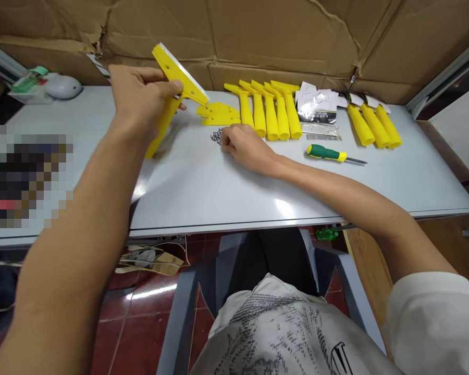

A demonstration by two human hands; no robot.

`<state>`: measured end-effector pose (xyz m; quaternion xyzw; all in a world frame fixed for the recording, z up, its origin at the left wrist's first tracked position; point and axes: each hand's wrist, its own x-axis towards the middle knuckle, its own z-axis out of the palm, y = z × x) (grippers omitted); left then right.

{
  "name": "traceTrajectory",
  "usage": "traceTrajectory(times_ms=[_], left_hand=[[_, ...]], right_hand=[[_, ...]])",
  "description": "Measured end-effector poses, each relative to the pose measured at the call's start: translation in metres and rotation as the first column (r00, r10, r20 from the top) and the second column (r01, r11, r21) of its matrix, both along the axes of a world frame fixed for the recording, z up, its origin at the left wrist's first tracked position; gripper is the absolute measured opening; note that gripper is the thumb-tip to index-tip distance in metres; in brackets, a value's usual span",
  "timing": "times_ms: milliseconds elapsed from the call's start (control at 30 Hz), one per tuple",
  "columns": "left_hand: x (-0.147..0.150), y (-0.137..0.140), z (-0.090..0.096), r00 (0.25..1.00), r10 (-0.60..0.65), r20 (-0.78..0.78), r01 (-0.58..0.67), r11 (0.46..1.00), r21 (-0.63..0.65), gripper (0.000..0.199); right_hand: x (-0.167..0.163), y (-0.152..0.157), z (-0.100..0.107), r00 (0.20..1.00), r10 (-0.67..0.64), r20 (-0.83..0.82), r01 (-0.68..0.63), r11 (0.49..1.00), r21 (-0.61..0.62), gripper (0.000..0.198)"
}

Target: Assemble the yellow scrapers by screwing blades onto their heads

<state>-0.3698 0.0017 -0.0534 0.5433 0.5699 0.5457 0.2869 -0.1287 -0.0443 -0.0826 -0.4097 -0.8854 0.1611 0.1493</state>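
Observation:
My left hand (pixel 140 96) is closed around a yellow scraper (pixel 182 78), tilted above the table. A pale metal blade strip runs along the scraper's upper edge, and its handle slants down below my palm. My right hand (pixel 248 148) rests on the table with its fingers curled together at a small pile of screws (pixel 217 136). Its fingertips cover part of the pile, so anything pinched in them is hidden. Just behind the pile lie flat yellow plates (pixel 219 113) with small holes. Several yellow scraper handles (pixel 271 117) stretch in a row beyond my right hand.
A green and yellow screwdriver (pixel 326 152) lies right of my hand. Behind it are metal blades (pixel 320 130), packaged cards (pixel 316 104) and three scrapers (pixel 373 125) with blade ends covered. Cardboard (pixel 258 36) walls the table's back. A computer mouse (pixel 64 86) sits far left.

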Motion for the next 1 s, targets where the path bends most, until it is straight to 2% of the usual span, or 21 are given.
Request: traceTrajectory(times_ms=[167,267,333,433,500,567,633,700,733,867,933,1000], left_hand=[[0.002,-0.005,0.004,0.998,-0.034,0.053,0.034,0.999,0.011,0.063],[0.013,-0.013,0.01,0.994,-0.082,0.065,0.08,0.996,0.034,0.054],[0.026,-0.023,0.015,0.988,-0.126,0.084,0.122,0.991,0.047,0.051],[0.048,-0.043,0.022,0.968,-0.242,0.064,0.241,0.97,0.03,0.05],[0.06,-0.057,0.025,0.931,-0.364,0.028,0.365,0.931,-0.009,0.047],[0.069,-0.067,0.025,0.895,-0.447,0.007,0.447,0.894,-0.044,0.04],[0.077,-0.074,0.023,0.878,-0.479,-0.006,0.477,0.876,-0.067,0.034],[0.082,-0.077,0.02,0.875,-0.483,-0.019,0.48,0.873,-0.088,0.031],[0.083,-0.077,0.018,0.879,-0.477,-0.022,0.473,0.876,-0.092,0.03],[0.082,-0.076,0.012,0.886,-0.463,-0.026,0.458,0.882,-0.105,0.038],[0.08,-0.075,0.009,0.88,-0.473,-0.045,0.467,0.878,-0.105,0.04],[0.078,-0.074,0.006,0.877,-0.479,-0.045,0.475,0.877,-0.079,0.038]], right_hand=[[0.017,-0.015,0.008,0.988,0.032,0.15,-0.036,0.999,0.024,0.023],[0.048,-0.024,0.013,0.968,0.098,0.229,-0.115,0.992,0.061,0.027],[0.072,-0.026,0.012,0.938,0.157,0.308,-0.206,0.97,0.132,0.028],[0.104,-0.025,0.006,0.894,0.207,0.398,-0.331,0.902,0.276,0.03],[0.12,-0.022,0.001,0.873,0.233,0.428,-0.404,0.837,0.368,0.033],[0.132,-0.02,-0.002,0.856,0.267,0.443,-0.462,0.779,0.424,0.04],[0.14,-0.017,-0.005,0.856,0.295,0.424,-0.483,0.749,0.453,0.045],[0.145,-0.015,-0.005,0.878,0.314,0.361,-0.461,0.759,0.46,0.048],[0.147,-0.014,-0.005,0.891,0.324,0.316,-0.441,0.78,0.443,0.047],[0.15,-0.011,0.001,0.932,0.347,0.106,-0.363,0.9,0.242,0.04],[0.151,-0.011,0.006,0.951,0.309,0.014,-0.307,0.936,0.171,0.038],[0.151,-0.013,0.012,0.97,0.234,-0.061,-0.221,0.961,0.164,0.043]])
